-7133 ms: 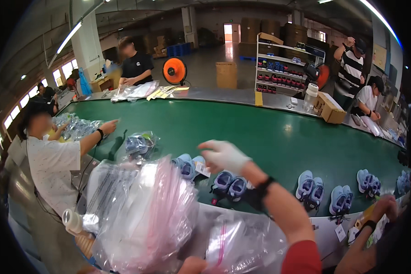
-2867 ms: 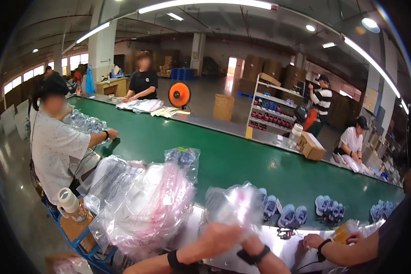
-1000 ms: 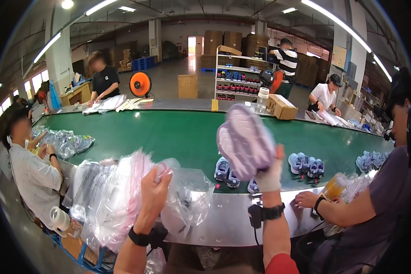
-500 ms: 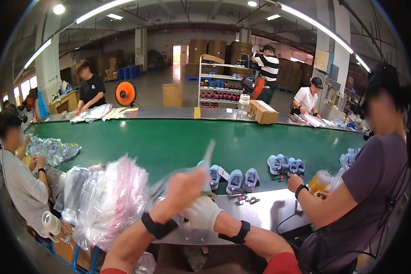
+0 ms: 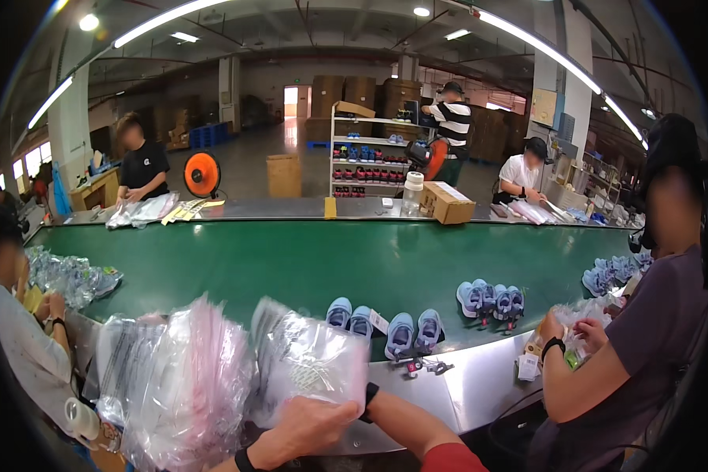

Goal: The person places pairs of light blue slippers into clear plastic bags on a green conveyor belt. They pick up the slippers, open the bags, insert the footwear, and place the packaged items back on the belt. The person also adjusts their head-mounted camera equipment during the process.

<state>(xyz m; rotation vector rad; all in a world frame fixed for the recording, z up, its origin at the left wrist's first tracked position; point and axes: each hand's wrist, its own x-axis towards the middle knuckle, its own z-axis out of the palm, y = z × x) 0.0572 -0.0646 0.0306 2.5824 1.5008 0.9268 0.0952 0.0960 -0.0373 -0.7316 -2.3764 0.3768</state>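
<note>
My left hand point(image 5: 311, 425) pinches the lower edge of a clear plastic bag point(image 5: 311, 358), which stands spread in front of me. My right forearm point(image 5: 409, 417) reaches to the bag's lower right corner. The right hand itself is behind or inside the bag, so its fingers are hidden. Left of the bag lies a big stack of clear plastic bags point(image 5: 177, 377), some pinkish. Just beyond the held bag, light blue children's sneakers point(image 5: 399, 334) stand in a row on the green belt, one with a white tag. Small dark and pink pieces point(image 5: 421, 367) lie on the metal edge.
A green conveyor belt point(image 5: 275, 263) crosses in front of me. More sneakers point(image 5: 490, 299) stand farther right. A co-worker point(image 5: 629, 338) works close on my right, another point(image 5: 23, 322) on my left. A carton point(image 5: 447, 203) and a bottle point(image 5: 411, 194) stand on the far ledge.
My left hand has come down and nearer to me. The bag, crumpled and blurred before, is now spread out upright. My gloved right hand, visible before, is now hidden by it.
</note>
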